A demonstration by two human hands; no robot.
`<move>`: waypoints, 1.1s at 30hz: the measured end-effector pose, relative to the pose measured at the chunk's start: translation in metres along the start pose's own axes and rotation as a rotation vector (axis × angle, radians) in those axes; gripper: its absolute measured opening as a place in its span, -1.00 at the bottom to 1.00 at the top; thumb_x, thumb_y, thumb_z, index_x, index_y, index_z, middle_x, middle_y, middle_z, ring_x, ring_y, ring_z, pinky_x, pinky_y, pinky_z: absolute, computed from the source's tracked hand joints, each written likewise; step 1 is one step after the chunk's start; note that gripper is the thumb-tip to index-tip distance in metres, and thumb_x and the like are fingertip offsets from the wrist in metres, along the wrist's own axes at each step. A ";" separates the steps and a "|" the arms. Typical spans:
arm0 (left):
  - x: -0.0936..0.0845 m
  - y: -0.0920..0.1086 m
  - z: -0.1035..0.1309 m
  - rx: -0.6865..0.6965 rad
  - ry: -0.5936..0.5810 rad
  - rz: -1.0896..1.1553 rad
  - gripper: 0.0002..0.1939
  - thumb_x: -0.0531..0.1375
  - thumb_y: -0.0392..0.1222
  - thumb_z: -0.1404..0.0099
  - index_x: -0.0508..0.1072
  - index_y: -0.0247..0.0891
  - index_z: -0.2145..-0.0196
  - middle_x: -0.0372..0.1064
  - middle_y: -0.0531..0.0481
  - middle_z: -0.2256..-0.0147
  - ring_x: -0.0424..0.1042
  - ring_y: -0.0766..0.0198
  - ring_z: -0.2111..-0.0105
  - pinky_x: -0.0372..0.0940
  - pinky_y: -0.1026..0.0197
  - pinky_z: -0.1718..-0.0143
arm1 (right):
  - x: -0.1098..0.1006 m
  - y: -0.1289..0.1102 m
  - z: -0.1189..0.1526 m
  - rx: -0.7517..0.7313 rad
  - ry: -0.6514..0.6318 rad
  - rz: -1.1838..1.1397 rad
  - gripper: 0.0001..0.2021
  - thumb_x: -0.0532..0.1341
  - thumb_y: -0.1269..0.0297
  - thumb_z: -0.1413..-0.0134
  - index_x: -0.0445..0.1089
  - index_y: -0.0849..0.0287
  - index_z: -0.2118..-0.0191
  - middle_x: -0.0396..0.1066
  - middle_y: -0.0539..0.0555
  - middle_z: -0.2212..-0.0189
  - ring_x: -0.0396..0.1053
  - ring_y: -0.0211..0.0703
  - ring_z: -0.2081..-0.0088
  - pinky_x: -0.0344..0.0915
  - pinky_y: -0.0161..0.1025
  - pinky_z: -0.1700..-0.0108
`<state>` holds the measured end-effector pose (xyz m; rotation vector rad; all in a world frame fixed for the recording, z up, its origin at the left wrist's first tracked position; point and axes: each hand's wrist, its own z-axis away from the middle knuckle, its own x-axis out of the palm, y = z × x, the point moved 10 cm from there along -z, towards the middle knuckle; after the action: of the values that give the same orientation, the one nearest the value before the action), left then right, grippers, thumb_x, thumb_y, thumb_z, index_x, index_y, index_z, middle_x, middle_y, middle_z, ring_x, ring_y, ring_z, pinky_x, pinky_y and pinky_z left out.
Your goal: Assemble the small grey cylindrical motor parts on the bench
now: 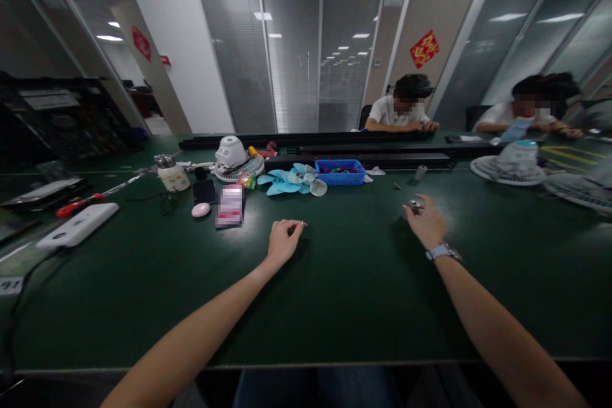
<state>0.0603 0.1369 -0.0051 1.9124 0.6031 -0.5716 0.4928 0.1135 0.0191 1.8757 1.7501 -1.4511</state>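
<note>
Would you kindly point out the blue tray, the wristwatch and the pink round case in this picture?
Blue tray (340, 180): head view, on its front wall.
Wristwatch (438, 251): head view, on its band.
Pink round case (201, 209): head view, middle of its top.

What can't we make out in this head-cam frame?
All head view:
- Left hand: whether the fingertips pinch anything; too small and dark.
- Small metallic piece at the right hand: full shape, partly hidden by the fingers.
- Blue bin: what its contents are; too small and blurred.
- Pink-and-white item: its print, pixelated.
- Round grille at far right: the rest, cut by the right edge.
</note>
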 end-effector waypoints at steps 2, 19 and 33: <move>0.000 -0.001 0.000 -0.002 0.005 -0.001 -0.71 0.09 -0.05 -0.37 0.60 -0.15 0.23 0.55 -0.03 0.21 0.39 0.10 0.13 0.23 0.03 0.06 | -0.008 -0.015 0.004 -0.068 0.069 0.011 -0.41 0.19 0.05 -0.13 0.16 0.24 -0.21 0.44 0.32 0.02 0.42 0.18 0.04 0.29 0.07 0.03; -0.003 -0.004 0.000 -0.008 0.110 -0.022 -0.76 0.09 -0.14 -0.38 0.56 -0.17 0.24 0.52 -0.03 0.25 0.38 0.11 0.16 0.22 0.07 0.06 | 0.044 -0.238 0.193 -1.011 -0.669 -0.285 -0.59 -0.01 0.14 -0.35 0.26 0.03 -0.24 0.17 0.10 -0.28 0.05 -0.06 -0.31 0.04 0.04 -0.26; -0.003 -0.001 0.000 0.006 0.087 -0.022 -0.77 0.09 -0.14 -0.38 0.56 -0.17 0.25 0.53 -0.01 0.25 0.38 0.13 0.17 0.21 0.07 0.06 | 0.035 -0.238 0.174 -0.977 -0.460 -0.344 -0.74 0.13 0.36 -0.27 0.50 0.07 0.02 0.53 0.03 0.06 0.42 -0.16 0.01 0.25 -0.12 -0.02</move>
<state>0.0573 0.1364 -0.0034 1.9459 0.6797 -0.5065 0.1974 0.0819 0.0148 0.7166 2.0208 -0.7355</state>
